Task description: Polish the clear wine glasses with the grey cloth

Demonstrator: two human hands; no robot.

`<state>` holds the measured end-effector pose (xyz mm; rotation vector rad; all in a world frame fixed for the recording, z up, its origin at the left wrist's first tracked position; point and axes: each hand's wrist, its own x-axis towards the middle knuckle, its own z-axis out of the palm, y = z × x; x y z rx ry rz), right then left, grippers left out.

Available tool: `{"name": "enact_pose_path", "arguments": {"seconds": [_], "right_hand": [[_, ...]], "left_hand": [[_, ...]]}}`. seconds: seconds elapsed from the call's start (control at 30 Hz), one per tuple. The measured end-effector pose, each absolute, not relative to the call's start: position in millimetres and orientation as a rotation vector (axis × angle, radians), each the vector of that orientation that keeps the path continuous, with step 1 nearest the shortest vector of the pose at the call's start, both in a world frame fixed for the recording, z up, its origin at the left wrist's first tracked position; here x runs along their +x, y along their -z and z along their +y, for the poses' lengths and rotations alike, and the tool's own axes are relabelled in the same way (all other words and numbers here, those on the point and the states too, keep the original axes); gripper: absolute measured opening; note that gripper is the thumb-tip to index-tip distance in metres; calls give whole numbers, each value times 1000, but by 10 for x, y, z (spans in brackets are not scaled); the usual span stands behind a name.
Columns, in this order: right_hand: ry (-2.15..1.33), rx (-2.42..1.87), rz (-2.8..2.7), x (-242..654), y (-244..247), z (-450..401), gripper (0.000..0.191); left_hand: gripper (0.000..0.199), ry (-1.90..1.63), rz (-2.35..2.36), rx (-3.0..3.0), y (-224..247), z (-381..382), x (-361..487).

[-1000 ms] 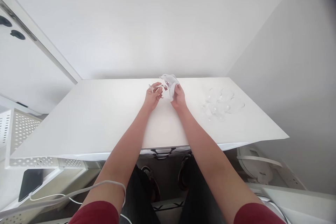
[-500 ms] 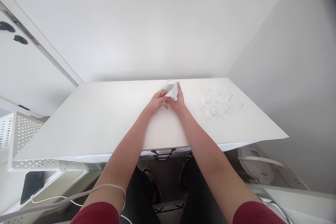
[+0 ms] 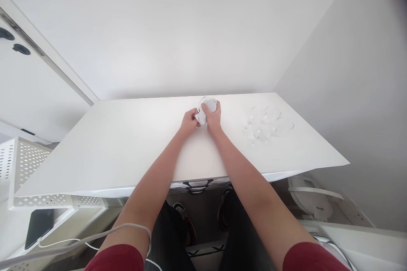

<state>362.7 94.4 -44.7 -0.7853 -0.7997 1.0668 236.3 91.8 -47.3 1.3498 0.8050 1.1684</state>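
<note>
Over the middle of the white table [image 3: 127,135], a clear stemmed glass [image 3: 204,99] shows only its rim above a white cloth or tissue [image 3: 210,104]. My right hand [image 3: 214,119] is closed on the white cloth, thumb on top, pressing it around the glass. On the other side my left hand [image 3: 190,121] has its fingers curled at the lower end of the glass, where the stem is hidden by fingers and cloth. To the right, several clear stemmed glasses [image 3: 266,125] are grouped close together; their outlines overlap.
A white wall [image 3: 190,29] runs along the table's back edge. Below the front edge are black handles [image 3: 197,187]. White perforated shelving [image 3: 34,156] with a dark phone-like slab [image 3: 40,226] stands at left. A white cable [image 3: 95,235] crosses my left forearm. A white rounded appliance [image 3: 311,201] sits lower right.
My right thumb has come over the top, and the cloth now covers more of the glass. The left hand's fingers have shifted, hiding the stem seen before. The glasses at right stay put.
</note>
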Motion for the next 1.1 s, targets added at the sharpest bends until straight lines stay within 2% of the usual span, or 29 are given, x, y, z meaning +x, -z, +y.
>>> {"name": "enact_pose_path", "arguments": {"seconds": [0.07, 0.13, 0.23, 0.33, 0.47, 0.57, 0.63, 0.7, 0.8, 0.93, 1.1], "right_hand": [[-1062, -795, -753, 3642, 432, 929, 53], [-1297, -665, -763, 3680, 397, 901, 49], [-1548, -442, -778, 3705, 343, 861, 55], [-1329, -518, -790, 3647, 336, 843, 52], [-952, -733, -806, 3584, 375, 839, 66], [-1056, -686, -756, 3635, 374, 851, 50], [-1200, -611, -704, 3678, 352, 861, 44], [-1283, -558, -675, 3693, 326, 862, 47], [-1251, -554, -726, 3642, 308, 843, 50], [-1130, -642, -823, 3565, 341, 825, 70], [-1287, -666, -671, 3644, 392, 892, 52]], "left_hand": [[26, -1104, 793, 1362, 465, 910, 2368], [25, -959, 688, 1272, 431, 899, 2333], [31, -804, 555, 1142, 384, 893, 2267], [27, -913, 610, 1176, 396, 901, 2274], [19, -1081, 761, 1435, 442, 890, 2351], [21, -931, 675, 1446, 426, 862, 2350], [30, -844, 609, 1373, 399, 854, 2321], [37, -823, 571, 1315, 381, 862, 2293], [32, -891, 589, 1240, 392, 898, 2280], [23, -1007, 681, 1265, 448, 923, 2321], [34, -913, 594, 1428, 467, 885, 2377]]}}
